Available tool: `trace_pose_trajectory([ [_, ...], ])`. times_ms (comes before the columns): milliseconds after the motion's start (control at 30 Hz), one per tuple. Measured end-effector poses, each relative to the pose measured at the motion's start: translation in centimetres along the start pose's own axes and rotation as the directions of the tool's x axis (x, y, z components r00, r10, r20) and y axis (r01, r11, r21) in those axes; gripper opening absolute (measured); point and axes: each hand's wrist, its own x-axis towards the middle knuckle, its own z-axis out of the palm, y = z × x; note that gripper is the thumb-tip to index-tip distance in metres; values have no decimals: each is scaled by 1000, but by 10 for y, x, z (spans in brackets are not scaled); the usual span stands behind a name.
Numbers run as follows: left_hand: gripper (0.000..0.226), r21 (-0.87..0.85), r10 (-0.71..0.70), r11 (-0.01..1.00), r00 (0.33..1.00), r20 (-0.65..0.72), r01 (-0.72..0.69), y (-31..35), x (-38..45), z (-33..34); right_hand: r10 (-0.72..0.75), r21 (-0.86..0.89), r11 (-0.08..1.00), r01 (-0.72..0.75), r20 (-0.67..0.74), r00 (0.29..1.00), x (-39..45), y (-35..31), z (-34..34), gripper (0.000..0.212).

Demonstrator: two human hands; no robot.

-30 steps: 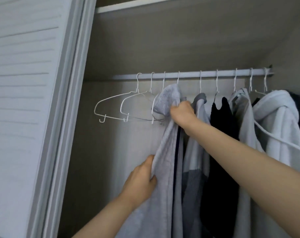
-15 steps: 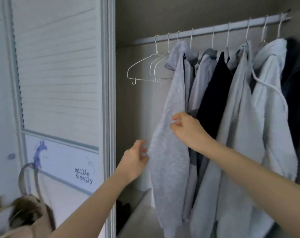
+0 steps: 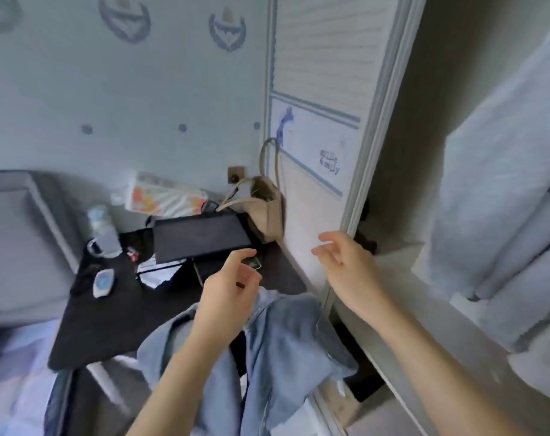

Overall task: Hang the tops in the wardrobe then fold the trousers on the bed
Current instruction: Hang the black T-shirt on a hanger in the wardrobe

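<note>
Small blurred lettering, not legible for certain, marks the pale louvred sliding wardrobe door (image 3: 324, 127). Pale grey fleecy tops (image 3: 500, 190) hang inside the wardrobe at the right. Crumpled light blue denim trousers (image 3: 286, 350) lie just below both hands. The left hand (image 3: 228, 297) hovers over them, fingers loosely curled, holding nothing. The right hand (image 3: 346, 262) is spread open, empty. On the dark bedside table (image 3: 110, 322), a beige tote bag (image 3: 267, 212) stands at the back corner beside a flat black case (image 3: 198, 237); a clear plastic bottle (image 3: 104, 231) stands near its left edge.
</note>
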Motion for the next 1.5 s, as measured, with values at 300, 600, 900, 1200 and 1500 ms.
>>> trace_pose_trajectory([
  [300, 31, -44, -543, 788, 660, -519, 613, -50, -316, -84, -366, 165, 930, 327, 456, 811, -197, -44, 116, 28],
  [600, 29, -246, -651, 463, 139, -746, 851, -31, -582, -110, -483, 343, 865, 365, 767, 423, -388, -104, 171, 24],
  [900, 10, -521, -699, 199, -252, -669, 830, -9, -805, -125, -380, 379, 858, 347, 923, -67, -609, -147, 230, 23],
  [1200, 28, -702, -772, -62, -480, -417, 710, -59, -1023, -165, -79, 166, 911, 379, 969, -234, -811, -150, 307, 26],
  [1500, 47, -780, -791, -167, -554, -259, 603, -187, -1151, -225, -9, 172, 833, 527, 954, -298, -963, -167, 463, 27],
])
